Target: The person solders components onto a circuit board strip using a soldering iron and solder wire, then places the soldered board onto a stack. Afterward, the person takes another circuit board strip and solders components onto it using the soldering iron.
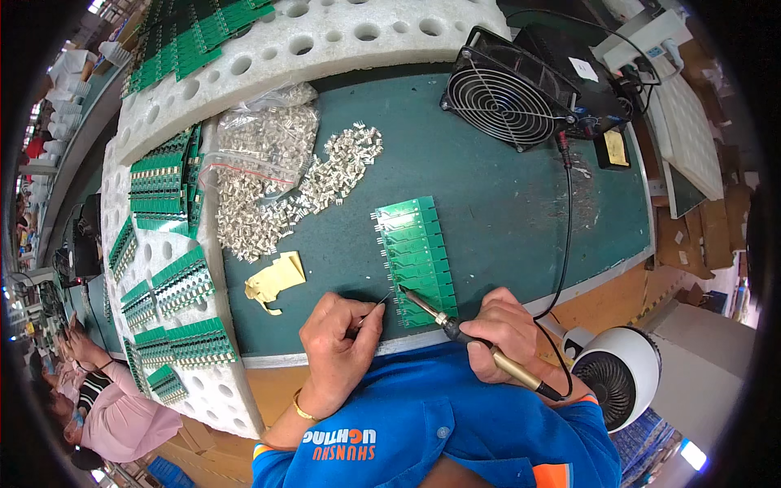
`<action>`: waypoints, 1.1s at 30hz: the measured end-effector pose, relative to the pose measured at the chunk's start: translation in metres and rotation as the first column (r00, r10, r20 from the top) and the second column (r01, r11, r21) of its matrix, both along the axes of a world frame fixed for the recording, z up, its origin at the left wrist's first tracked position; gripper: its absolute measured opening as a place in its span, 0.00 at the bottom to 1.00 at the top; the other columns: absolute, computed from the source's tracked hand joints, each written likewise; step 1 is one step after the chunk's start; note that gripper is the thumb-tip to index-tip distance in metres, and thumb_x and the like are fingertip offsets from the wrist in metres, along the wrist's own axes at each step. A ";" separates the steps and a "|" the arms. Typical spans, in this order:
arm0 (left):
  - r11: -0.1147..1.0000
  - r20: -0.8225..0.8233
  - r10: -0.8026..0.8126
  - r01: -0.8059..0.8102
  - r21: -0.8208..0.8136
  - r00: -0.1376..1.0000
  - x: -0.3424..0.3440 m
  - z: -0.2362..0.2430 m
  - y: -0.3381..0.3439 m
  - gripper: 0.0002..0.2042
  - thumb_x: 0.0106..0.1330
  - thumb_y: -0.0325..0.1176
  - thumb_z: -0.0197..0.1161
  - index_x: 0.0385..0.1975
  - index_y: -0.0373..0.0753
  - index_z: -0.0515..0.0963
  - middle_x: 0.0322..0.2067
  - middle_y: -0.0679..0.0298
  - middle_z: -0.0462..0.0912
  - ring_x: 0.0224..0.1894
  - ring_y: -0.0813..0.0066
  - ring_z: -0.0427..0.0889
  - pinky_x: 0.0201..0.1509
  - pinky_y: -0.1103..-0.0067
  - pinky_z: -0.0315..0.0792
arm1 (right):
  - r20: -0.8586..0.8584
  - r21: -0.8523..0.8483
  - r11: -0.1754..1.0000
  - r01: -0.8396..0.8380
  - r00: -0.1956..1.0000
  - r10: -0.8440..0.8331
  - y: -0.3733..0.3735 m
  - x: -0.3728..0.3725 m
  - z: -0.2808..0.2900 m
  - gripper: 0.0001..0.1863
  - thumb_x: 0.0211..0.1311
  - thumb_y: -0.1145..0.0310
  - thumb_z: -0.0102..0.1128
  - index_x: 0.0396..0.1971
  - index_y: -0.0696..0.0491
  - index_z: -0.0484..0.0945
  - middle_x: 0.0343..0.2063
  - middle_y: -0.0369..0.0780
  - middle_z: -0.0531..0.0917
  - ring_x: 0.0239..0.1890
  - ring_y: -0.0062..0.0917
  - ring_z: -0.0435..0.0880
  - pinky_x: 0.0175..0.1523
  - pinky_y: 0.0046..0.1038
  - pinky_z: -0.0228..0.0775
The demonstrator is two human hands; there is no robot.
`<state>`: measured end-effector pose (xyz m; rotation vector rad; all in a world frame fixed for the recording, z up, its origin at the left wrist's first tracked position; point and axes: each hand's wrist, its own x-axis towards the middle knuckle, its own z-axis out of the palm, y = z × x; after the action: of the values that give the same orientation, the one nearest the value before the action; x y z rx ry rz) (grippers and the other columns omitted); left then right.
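Observation:
A green circuit board panel [419,248], scored into several strips, lies flat on the table, with small pale connectors along its left edge. My right hand [500,329] grips a soldering iron [511,366], its tip touching or just over the panel's lower left edge. Between thumb and forefinger, my left hand [338,337] pinches a thin solder wire [382,300] that points toward the iron's tip. Above my left hand rests a torn piece of yellow paper or sponge [277,281]. Farther up is a loose heap of small white connectors [340,167], beside a clear plastic bag [272,134] full of them.
White foam boards with holes [224,398] hold several finished-looking green panels [191,285] at the left. A black fan [504,98] stands at the far right, by a black box [578,69]. The iron's cable [567,236] crosses the right side. A white fan [622,370] is nearby; another person [122,407] sits left.

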<state>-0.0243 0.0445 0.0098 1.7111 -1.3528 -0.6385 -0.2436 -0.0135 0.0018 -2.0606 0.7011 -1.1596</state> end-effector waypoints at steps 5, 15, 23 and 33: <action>0.999 -0.010 0.046 -0.046 0.001 0.999 0.000 0.002 0.000 0.06 0.54 0.21 0.72 0.24 0.36 0.80 0.19 0.68 0.70 0.21 0.81 0.67 0.24 0.83 0.61 | 0.014 -0.007 1.000 0.010 1.000 -0.010 0.001 0.001 0.001 0.06 0.57 0.72 0.62 0.34 0.56 0.79 0.17 0.37 0.78 0.16 0.27 0.74 0.30 0.31 0.67; 0.994 -0.105 0.106 -0.103 0.036 0.989 0.010 -0.010 0.006 0.07 0.65 0.25 0.66 0.28 0.36 0.73 0.23 0.74 0.68 0.25 0.89 0.65 0.28 0.88 0.60 | 0.084 -0.031 0.995 0.098 0.992 -0.095 -0.003 0.003 -0.001 0.07 0.55 0.72 0.64 0.32 0.57 0.79 0.17 0.37 0.78 0.16 0.27 0.74 0.30 0.31 0.67; 0.987 -0.256 0.162 -0.153 0.055 0.953 0.001 -0.011 0.006 0.06 0.65 0.25 0.66 0.28 0.34 0.75 0.24 0.73 0.68 0.24 0.89 0.62 0.26 0.88 0.58 | 0.150 -0.004 0.993 0.116 0.982 -0.114 -0.001 -0.001 -0.006 0.06 0.58 0.71 0.64 0.33 0.56 0.78 0.17 0.37 0.78 0.16 0.27 0.73 0.30 0.31 0.67; 0.994 -0.040 0.106 -0.107 -0.007 0.994 -0.007 -0.005 0.006 0.07 0.58 0.21 0.70 0.24 0.34 0.77 0.20 0.69 0.69 0.20 0.84 0.64 0.23 0.84 0.60 | 0.181 0.036 0.995 0.097 0.978 -0.102 0.004 -0.002 -0.008 0.06 0.53 0.74 0.64 0.31 0.57 0.78 0.16 0.38 0.78 0.15 0.27 0.73 0.30 0.31 0.67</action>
<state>-0.0317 0.0500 0.0049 1.7422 -1.2265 -0.6016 -0.2458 -0.0097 -0.0066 -1.8865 0.7322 -1.3683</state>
